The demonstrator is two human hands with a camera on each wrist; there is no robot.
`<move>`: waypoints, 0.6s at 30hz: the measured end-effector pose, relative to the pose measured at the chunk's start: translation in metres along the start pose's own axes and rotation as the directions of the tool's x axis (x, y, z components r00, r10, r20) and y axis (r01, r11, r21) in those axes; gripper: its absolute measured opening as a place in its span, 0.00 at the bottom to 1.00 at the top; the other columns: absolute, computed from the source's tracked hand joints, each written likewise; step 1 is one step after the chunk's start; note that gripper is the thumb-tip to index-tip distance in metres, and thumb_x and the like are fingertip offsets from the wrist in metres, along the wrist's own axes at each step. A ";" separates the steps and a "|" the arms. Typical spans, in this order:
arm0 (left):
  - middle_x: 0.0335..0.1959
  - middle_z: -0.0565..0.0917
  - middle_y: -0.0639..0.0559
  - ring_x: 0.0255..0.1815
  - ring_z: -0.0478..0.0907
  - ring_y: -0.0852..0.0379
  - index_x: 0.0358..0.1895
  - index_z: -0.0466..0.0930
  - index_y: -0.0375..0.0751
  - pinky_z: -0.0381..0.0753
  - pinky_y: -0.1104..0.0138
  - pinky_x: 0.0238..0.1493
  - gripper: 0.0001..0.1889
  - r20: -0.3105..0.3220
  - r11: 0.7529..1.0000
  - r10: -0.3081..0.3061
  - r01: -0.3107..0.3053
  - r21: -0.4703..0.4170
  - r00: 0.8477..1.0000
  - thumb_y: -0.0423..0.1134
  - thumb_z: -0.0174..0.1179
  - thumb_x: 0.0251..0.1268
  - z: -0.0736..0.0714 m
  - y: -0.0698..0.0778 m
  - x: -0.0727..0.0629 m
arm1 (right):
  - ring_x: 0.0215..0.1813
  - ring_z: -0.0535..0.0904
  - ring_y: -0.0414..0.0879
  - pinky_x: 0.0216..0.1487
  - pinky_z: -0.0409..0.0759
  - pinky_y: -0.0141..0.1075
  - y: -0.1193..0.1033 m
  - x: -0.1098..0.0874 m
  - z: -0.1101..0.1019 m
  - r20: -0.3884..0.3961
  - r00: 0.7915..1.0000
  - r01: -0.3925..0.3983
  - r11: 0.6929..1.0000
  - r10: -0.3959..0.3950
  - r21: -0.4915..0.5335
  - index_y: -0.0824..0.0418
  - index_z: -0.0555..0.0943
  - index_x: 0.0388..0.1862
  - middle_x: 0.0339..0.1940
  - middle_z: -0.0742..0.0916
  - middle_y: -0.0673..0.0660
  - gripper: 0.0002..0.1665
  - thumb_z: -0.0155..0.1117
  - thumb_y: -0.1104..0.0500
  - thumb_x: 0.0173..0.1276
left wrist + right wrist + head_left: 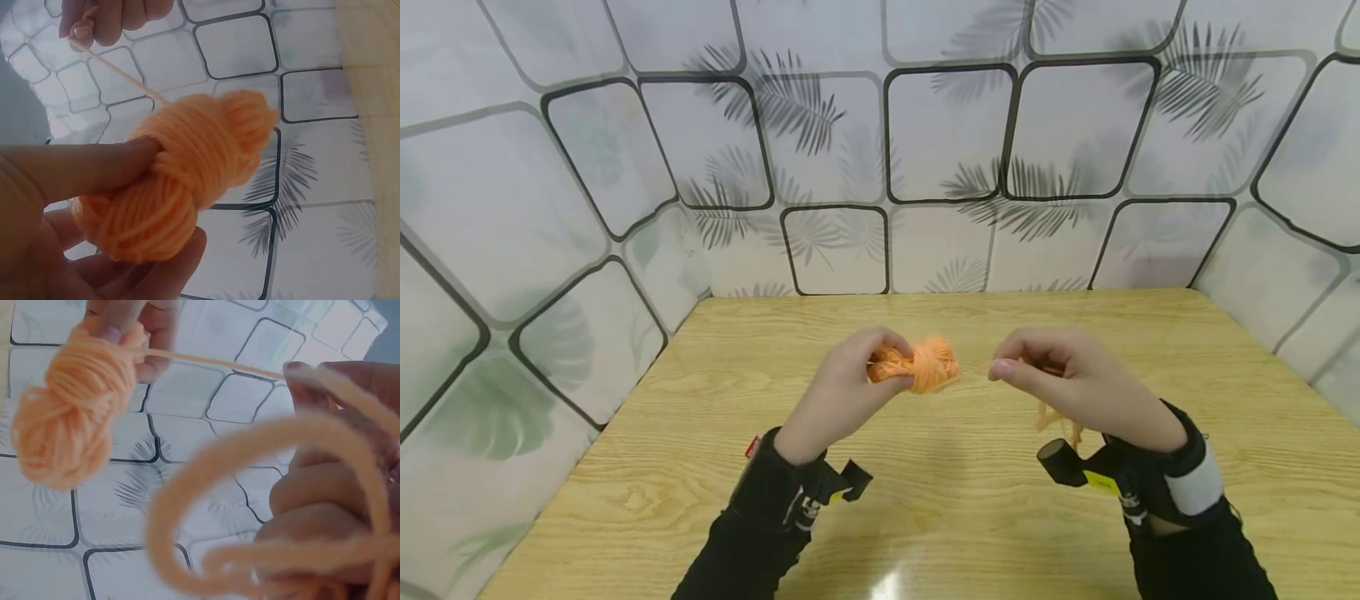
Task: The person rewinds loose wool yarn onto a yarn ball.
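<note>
An orange skein of yarn is gripped at one end by my left hand, held up over the table. In the left wrist view the thumb presses on the skein while the fingers curl beneath it. A single taut strand runs from the skein to my right hand, whose thumb and forefinger pinch it. Loose yarn hangs below the right palm, and a big loop of it looms blurred before the right wrist camera.
Under both hands spreads a wood-grain table. A white cloth or sheet printed with dark rounded squares and fern leaves stands behind it and along both sides. Each wrist carries a strapped-on camera over a dark sleeve.
</note>
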State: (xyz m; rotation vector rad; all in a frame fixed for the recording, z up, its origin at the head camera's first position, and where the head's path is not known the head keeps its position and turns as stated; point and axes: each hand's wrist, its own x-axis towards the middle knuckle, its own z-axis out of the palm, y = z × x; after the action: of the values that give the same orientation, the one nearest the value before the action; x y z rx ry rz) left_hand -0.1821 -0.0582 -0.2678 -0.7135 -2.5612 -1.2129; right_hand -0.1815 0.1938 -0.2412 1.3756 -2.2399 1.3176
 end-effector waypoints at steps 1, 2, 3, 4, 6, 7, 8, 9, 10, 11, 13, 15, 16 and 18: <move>0.40 0.77 0.54 0.32 0.69 0.59 0.42 0.76 0.46 0.72 0.66 0.32 0.11 0.024 1.000 0.001 -0.002 0.006 1.000 0.35 0.65 0.56 0.000 0.000 0.000 | 0.14 0.58 0.38 0.15 0.60 0.32 0.000 -0.001 -0.001 -0.014 1.000 -0.004 1.000 0.003 -0.001 0.57 0.80 0.35 0.16 0.69 0.48 0.12 0.55 0.73 0.64; 0.40 0.77 0.54 0.33 0.70 0.59 0.42 0.77 0.46 0.73 0.66 0.32 0.11 0.045 1.000 0.002 -0.003 0.009 0.999 0.35 0.65 0.56 0.000 0.000 -0.001 | 0.15 0.59 0.38 0.15 0.60 0.33 0.000 -0.001 -0.002 -0.025 1.000 -0.010 1.000 0.010 -0.001 0.57 0.80 0.35 0.17 0.69 0.48 0.12 0.55 0.73 0.64; 0.40 0.77 0.54 0.33 0.70 0.59 0.42 0.77 0.46 0.73 0.66 0.33 0.11 0.066 1.000 0.004 -0.005 0.013 0.998 0.35 0.65 0.56 0.000 0.000 -0.001 | 0.14 0.58 0.39 0.15 0.60 0.33 0.000 -0.002 -0.003 -0.036 0.999 -0.019 1.000 0.019 0.001 0.57 0.80 0.36 0.17 0.69 0.48 0.12 0.55 0.73 0.64; 0.40 0.77 0.54 0.33 0.70 0.59 0.42 0.77 0.46 0.73 0.66 0.33 0.11 0.088 1.000 0.008 -0.009 0.013 0.996 0.35 0.65 0.56 0.000 0.001 -0.001 | 0.14 0.58 0.39 0.15 0.59 0.33 0.000 -0.002 -0.004 -0.047 0.998 -0.033 0.999 0.033 0.004 0.57 0.80 0.36 0.17 0.69 0.48 0.12 0.55 0.73 0.65; 0.41 0.77 0.55 0.33 0.71 0.60 0.42 0.76 0.47 0.73 0.66 0.34 0.11 0.129 1.000 0.018 -0.019 0.006 0.991 0.35 0.64 0.56 0.000 0.001 -0.002 | 0.15 0.57 0.40 0.15 0.59 0.34 0.000 -0.003 -0.005 -0.068 0.996 -0.060 0.998 0.061 0.013 0.59 0.80 0.36 0.17 0.69 0.49 0.11 0.54 0.72 0.65; 0.41 0.77 0.56 0.34 0.71 0.60 0.42 0.76 0.47 0.74 0.66 0.34 0.11 0.149 1.000 0.027 -0.027 0.001 0.989 0.35 0.64 0.56 -0.001 0.001 -0.002 | 0.15 0.57 0.40 0.15 0.59 0.34 0.000 -0.003 -0.006 -0.080 0.994 -0.075 0.997 0.076 0.013 0.59 0.80 0.36 0.18 0.69 0.49 0.11 0.54 0.72 0.65; 0.41 0.77 0.56 0.33 0.71 0.60 0.42 0.76 0.47 0.74 0.66 0.35 0.11 0.168 0.999 0.033 -0.033 -0.005 0.985 0.35 0.64 0.56 -0.001 0.002 -0.002 | 0.15 0.57 0.41 0.16 0.59 0.34 0.000 -0.003 -0.006 -0.094 0.991 -0.091 0.996 0.092 0.013 0.59 0.80 0.35 0.18 0.70 0.49 0.10 0.54 0.72 0.66; 0.42 0.77 0.57 0.34 0.70 0.60 0.42 0.76 0.47 0.73 0.66 0.35 0.11 0.188 0.999 0.039 -0.037 -0.014 0.981 0.35 0.64 0.56 -0.002 0.002 -0.002 | 0.15 0.57 0.41 0.16 0.59 0.34 0.000 -0.003 -0.007 -0.108 0.989 -0.101 0.995 0.102 0.013 0.60 0.80 0.35 0.18 0.70 0.49 0.10 0.53 0.72 0.66; 0.42 0.77 0.57 0.34 0.70 0.59 0.42 0.76 0.47 0.73 0.66 0.35 0.11 0.206 0.999 0.045 -0.041 -0.025 0.977 0.35 0.65 0.56 -0.002 0.003 -0.002 | 0.16 0.58 0.41 0.16 0.59 0.35 0.000 -0.003 -0.007 -0.123 0.986 -0.110 0.994 0.111 0.010 0.60 0.80 0.35 0.19 0.70 0.49 0.10 0.53 0.72 0.66; 0.42 0.77 0.57 0.34 0.70 0.59 0.42 0.76 0.48 0.73 0.67 0.35 0.11 0.224 0.999 0.051 -0.045 -0.031 0.973 0.35 0.65 0.56 -0.003 0.003 -0.002 | 0.16 0.58 0.41 0.16 0.59 0.35 0.000 -0.003 -0.008 -0.136 0.984 -0.115 0.993 0.115 0.008 0.60 0.80 0.34 0.19 0.70 0.49 0.10 0.53 0.72 0.66; 0.40 0.77 0.57 0.34 0.70 0.59 0.41 0.76 0.47 0.73 0.67 0.35 0.11 0.255 0.997 0.072 -0.064 -0.041 0.964 0.35 0.65 0.56 -0.003 0.004 -0.002 | 0.16 0.58 0.41 0.16 0.59 0.35 0.001 -0.003 -0.009 -0.158 0.979 -0.126 0.992 0.125 0.003 0.59 0.80 0.34 0.18 0.70 0.49 0.11 0.53 0.71 0.67; 0.39 0.77 0.56 0.33 0.70 0.59 0.41 0.76 0.46 0.73 0.68 0.35 0.11 0.284 0.995 0.096 -0.086 -0.049 0.954 0.35 0.65 0.56 -0.003 0.004 -0.002 | 0.16 0.58 0.41 0.16 0.58 0.35 0.002 -0.002 -0.010 -0.174 0.976 -0.130 0.991 0.128 -0.001 0.59 0.80 0.33 0.17 0.69 0.49 0.11 0.53 0.72 0.67; 0.38 0.77 0.56 0.33 0.70 0.59 0.41 0.76 0.46 0.74 0.69 0.34 0.10 0.297 0.994 0.109 -0.097 -0.055 0.949 0.35 0.65 0.56 -0.003 0.004 -0.002 | 0.15 0.58 0.41 0.16 0.58 0.35 0.002 -0.002 -0.010 -0.177 0.975 -0.135 0.991 0.132 -0.001 0.58 0.80 0.33 0.17 0.68 0.49 0.11 0.53 0.71 0.67; 0.38 0.77 0.56 0.33 0.70 0.60 0.41 0.76 0.45 0.74 0.69 0.34 0.10 0.323 0.990 0.136 -0.121 -0.068 0.937 0.35 0.65 0.56 -0.003 0.005 -0.001 | 0.15 0.58 0.41 0.15 0.58 0.35 0.003 -0.001 -0.011 -0.181 0.973 -0.147 0.989 0.144 -0.006 0.58 0.79 0.33 0.16 0.68 0.49 0.11 0.52 0.71 0.67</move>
State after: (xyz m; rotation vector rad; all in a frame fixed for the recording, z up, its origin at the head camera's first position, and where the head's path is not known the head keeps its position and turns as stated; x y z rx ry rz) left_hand -0.1785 -0.0585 -0.2633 -1.1627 -2.6954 -1.2029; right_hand -0.1860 0.2031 -0.2373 1.0561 -2.2599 1.4002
